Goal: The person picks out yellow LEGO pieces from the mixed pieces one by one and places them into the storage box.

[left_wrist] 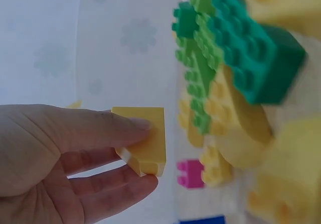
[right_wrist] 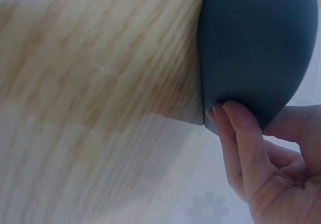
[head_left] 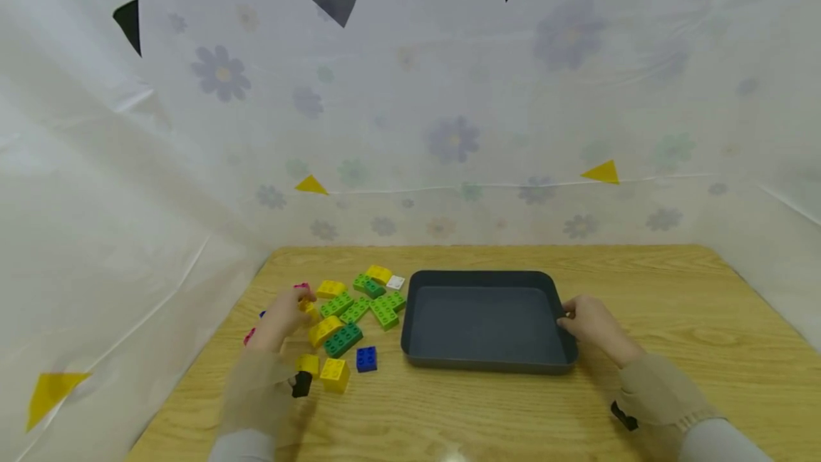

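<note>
Between the thumb and fingers of my left hand (head_left: 282,321) is a yellow toy brick (left_wrist: 151,141), seen plainly in the left wrist view. That hand is over the left side of a spread of loose building bricks; in the head view it covers some of them. My right hand (head_left: 593,326) pinches the right wall of a dark grey rectangular tray (head_left: 484,326), thumb over the rim and fingers against the outer side. The tray lies flat on the wooden table, and its inside shows only bare floor.
Light green bricks (head_left: 385,311), a dark green brick (head_left: 343,339), a blue brick (head_left: 366,358) and a yellow brick (head_left: 335,375) lie left of the tray. Pink pieces (head_left: 249,336) sit by the left hand. A patterned white sheet (head_left: 410,162) hangs behind the table (head_left: 673,319).
</note>
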Demonstrator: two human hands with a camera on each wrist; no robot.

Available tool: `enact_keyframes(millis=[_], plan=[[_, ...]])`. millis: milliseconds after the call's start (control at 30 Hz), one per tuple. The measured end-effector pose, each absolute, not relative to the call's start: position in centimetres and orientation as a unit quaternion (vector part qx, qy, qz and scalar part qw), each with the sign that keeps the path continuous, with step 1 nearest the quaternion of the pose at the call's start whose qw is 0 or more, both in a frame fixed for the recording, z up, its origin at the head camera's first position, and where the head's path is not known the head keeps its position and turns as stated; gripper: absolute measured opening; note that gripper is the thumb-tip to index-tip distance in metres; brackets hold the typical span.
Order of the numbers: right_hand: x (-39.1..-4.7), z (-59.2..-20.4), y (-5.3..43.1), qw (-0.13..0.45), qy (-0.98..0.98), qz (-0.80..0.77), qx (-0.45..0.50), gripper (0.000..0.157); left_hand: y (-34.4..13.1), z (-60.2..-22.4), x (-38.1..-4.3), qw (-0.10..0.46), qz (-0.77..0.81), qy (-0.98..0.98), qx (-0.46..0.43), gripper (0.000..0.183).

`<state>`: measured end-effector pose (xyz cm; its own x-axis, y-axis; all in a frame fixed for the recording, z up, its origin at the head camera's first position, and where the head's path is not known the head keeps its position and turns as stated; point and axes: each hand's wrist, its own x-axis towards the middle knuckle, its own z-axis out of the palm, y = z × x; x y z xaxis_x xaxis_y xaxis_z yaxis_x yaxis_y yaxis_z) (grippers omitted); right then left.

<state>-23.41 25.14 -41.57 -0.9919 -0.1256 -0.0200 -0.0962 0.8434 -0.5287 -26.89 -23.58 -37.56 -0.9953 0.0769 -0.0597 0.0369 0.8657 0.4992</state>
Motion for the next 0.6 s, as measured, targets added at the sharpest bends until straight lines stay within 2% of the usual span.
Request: enact_keyframes(millis=[333,600], plan=[[-23.4,-41.8,25.1,0.031,0.958,-0.28,-0.055,0.033,-18.3,-33.9,-29.4,0.042,0.237,0.968,0.068,0.034],[-23.4,-41.7,24.9,0.027,0.96,-0.272,-0.056,0.032,-13.4,-33.7,-31.6,0.031,0.221,0.967,0.126,0.029]])
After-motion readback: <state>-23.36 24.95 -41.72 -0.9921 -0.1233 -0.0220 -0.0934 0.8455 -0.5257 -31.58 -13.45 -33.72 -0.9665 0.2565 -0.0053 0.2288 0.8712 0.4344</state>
